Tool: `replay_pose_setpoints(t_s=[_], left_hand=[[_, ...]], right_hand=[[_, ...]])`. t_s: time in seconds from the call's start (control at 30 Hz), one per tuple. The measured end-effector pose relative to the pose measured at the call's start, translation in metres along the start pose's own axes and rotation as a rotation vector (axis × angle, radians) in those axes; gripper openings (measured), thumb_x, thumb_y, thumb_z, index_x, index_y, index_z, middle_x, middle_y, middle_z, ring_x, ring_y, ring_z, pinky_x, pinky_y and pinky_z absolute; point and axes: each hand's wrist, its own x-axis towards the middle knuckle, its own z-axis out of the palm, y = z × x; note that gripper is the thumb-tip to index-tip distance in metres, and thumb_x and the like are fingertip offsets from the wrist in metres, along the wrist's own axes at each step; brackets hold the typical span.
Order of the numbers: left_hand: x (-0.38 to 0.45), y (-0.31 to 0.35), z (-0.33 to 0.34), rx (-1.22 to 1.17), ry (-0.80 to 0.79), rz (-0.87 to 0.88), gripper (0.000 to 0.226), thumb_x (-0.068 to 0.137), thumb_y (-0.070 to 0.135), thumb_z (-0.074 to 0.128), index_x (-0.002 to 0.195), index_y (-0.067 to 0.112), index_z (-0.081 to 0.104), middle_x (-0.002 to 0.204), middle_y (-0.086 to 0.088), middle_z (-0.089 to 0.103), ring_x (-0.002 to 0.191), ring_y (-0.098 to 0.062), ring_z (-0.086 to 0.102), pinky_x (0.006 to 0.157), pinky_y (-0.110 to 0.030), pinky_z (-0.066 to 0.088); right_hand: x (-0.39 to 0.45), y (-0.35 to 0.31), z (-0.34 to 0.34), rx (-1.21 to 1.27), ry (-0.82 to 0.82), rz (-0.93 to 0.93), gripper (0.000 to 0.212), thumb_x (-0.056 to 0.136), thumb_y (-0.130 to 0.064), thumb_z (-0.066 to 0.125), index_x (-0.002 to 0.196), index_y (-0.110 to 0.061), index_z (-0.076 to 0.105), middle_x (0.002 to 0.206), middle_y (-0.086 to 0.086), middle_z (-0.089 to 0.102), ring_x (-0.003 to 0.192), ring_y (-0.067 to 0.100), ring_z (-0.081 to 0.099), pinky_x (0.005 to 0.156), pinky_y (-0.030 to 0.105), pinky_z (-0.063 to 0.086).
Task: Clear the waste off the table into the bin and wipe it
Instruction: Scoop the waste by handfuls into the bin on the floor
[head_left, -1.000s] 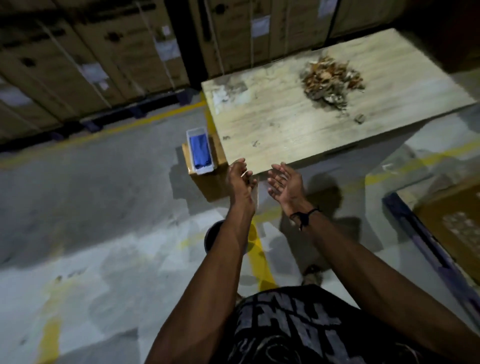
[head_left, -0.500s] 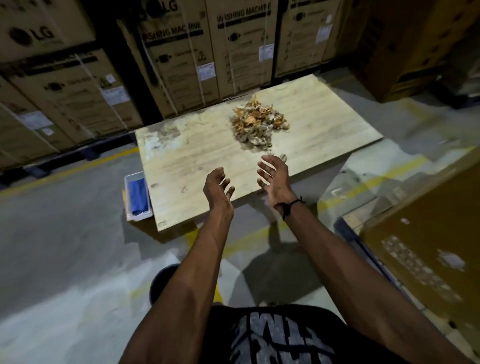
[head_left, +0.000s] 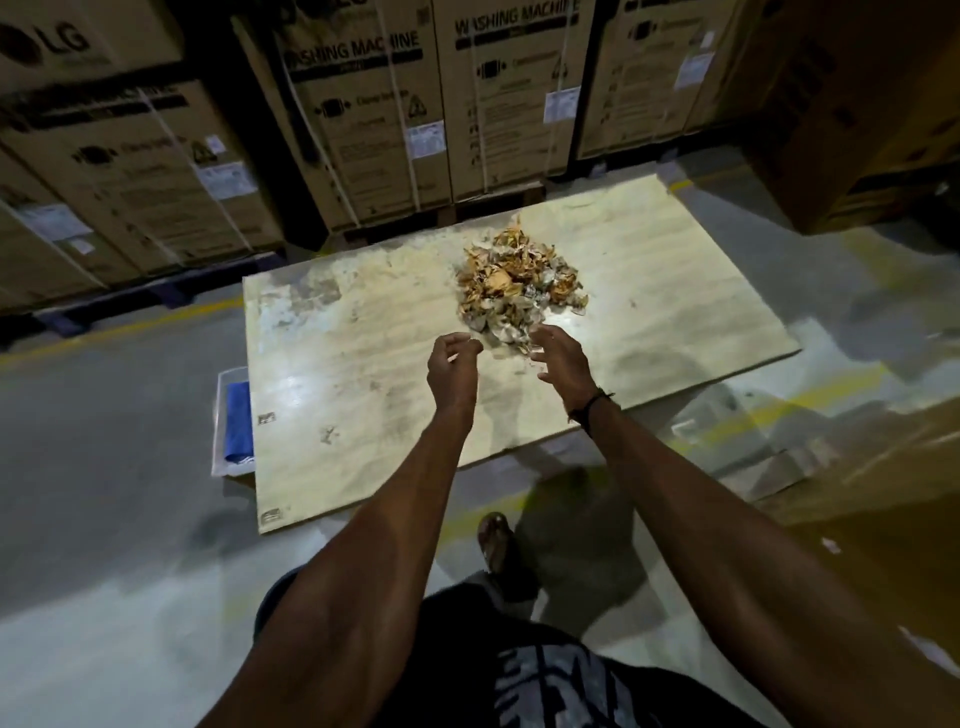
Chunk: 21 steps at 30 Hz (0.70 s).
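Both hands are now carried forward to the near edge of the waste (head_left: 519, 280) mid-table (head_left: 675, 291); left hand (head_left: 453, 370) loosely curled, right hand (head_left: 560, 364) spread, both empty; light scraps may be scattered off the edge if scooped loosely; bin not identified.

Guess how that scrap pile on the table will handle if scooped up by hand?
The waste pile looks like loose, thin, curled scraps, so it is probably light and will likely shed bits between the fingers. Pushed, it should spread rather than slide as one mass. Both the left hand and right hand, cupped together, would probably lose less.
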Motion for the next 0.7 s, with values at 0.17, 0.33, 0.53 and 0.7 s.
replay_pose_setpoints(t_s=[0.17, 0.33, 0.53, 0.7], left_hand=[[0.061, -0.015, 0.037, 0.248, 0.003, 0.068, 0.031, 0.085, 0.021, 0.082, 0.112, 0.022, 0.067, 0.125, -0.004, 0.064, 0.116, -0.025, 0.062, 0.093, -0.033, 0.049], [0.1, -0.038, 0.062, 0.512, -0.115, 0.175, 0.066, 0.073, 0.039, 0.074, 0.133, 0.015, 0.063, 0.139, -0.01, 0.058, 0.133, -0.027, 0.052, 0.108, -0.038, 0.044], [0.14, -0.077, 0.079, 0.731, -0.174, 0.242, 0.08, 0.087, 0.056, 0.065, 0.152, 0.013, 0.05, 0.164, -0.02, 0.038, 0.155, -0.035, 0.031, 0.12, -0.05, 0.039], [0.151, -0.097, 0.09, 0.867, -0.29, 0.254, 0.076, 0.088, 0.045, 0.064, 0.157, 0.019, 0.046, 0.169, -0.021, 0.028, 0.157, -0.039, 0.026, 0.119, -0.055, 0.04]], right_hand=[[0.069, 0.012, -0.012, -0.24, 0.036, -0.078, 0.036, 0.091, -0.036, 0.069, 0.123, -0.019, 0.069, 0.126, 0.006, 0.069, 0.12, 0.022, 0.062, 0.088, 0.027, 0.045], [0.129, 0.025, -0.026, -0.545, -0.012, -0.179, 0.041, 0.099, -0.017, 0.066, 0.14, -0.013, 0.061, 0.149, 0.013, 0.053, 0.14, 0.029, 0.047, 0.111, 0.036, 0.042], [0.186, 0.025, -0.031, -0.86, -0.225, -0.318, 0.055, 0.099, -0.027, 0.057, 0.152, -0.016, 0.049, 0.167, 0.016, 0.03, 0.154, 0.033, 0.028, 0.121, 0.04, 0.029], [0.228, 0.036, -0.035, -1.065, -0.496, -0.456, 0.065, 0.095, -0.035, 0.041, 0.155, -0.008, 0.043, 0.164, 0.022, 0.033, 0.151, 0.041, 0.03, 0.123, 0.05, 0.031]])
